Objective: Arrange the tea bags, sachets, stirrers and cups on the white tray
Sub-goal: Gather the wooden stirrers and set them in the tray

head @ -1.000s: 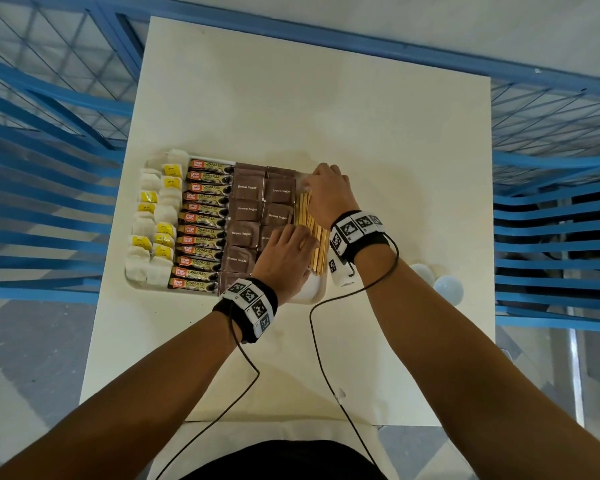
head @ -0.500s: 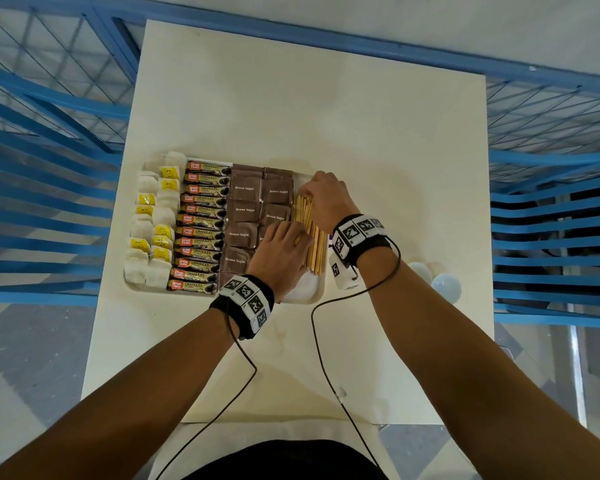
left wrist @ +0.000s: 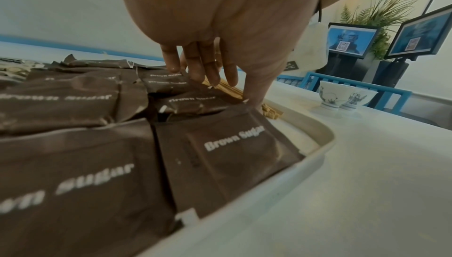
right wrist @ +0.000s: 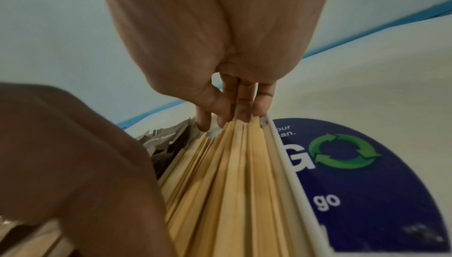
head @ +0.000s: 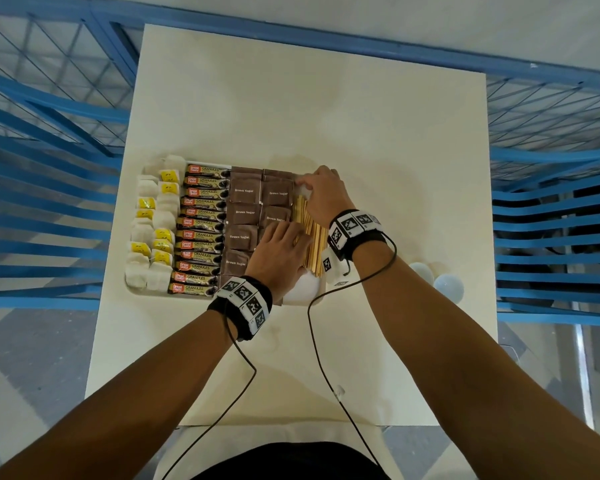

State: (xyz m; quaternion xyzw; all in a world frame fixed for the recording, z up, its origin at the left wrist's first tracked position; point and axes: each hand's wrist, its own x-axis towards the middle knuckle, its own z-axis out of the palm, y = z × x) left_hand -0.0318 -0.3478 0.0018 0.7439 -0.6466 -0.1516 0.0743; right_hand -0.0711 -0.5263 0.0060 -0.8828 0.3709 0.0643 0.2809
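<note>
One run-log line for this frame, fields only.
left hand: fingers on wooden stirrers | right hand: fingertips at stirrers' far ends | white tray: nearly full | cups: off tray

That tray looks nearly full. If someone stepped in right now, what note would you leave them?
Left hand: fingers straight, resting on the stirrers and brown sugar sachets.
Right hand: fingertips pressing the stirrers' far ends by the tray edge.
Done: tea bags, coffee sachets, sugar and stirrers lie in rows on the tray.
Left: square up the stirrers; the two cups stand on the table, off the tray.
</note>
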